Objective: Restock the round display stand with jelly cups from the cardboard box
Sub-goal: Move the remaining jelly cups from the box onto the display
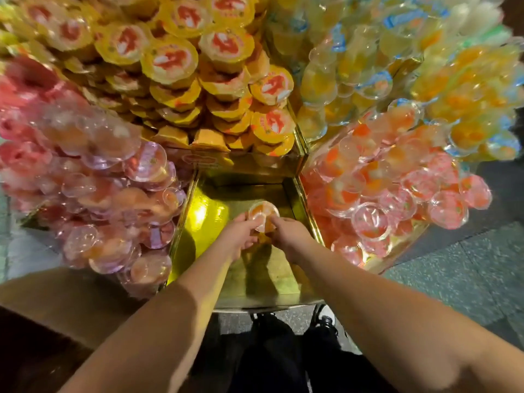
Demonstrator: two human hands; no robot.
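Both my hands are down in a gold-lined compartment of the round display stand, right in front of me. My left hand and my right hand together grip an orange jelly cup with a clear lid, fingers curled on its two sides. More orange cup shows beneath the hands, partly hidden by them. The compartment's shiny floor is otherwise bare around the cup. A brown cardboard box lies at the lower left, its inside out of view.
Neighbouring compartments are heaped high: pink cups on the left, yellow-lidded cups behind, orange-red cups on the right, pale yellow cups at the far right. Grey speckled floor lies to the right; my dark trousers and shoes stand below.
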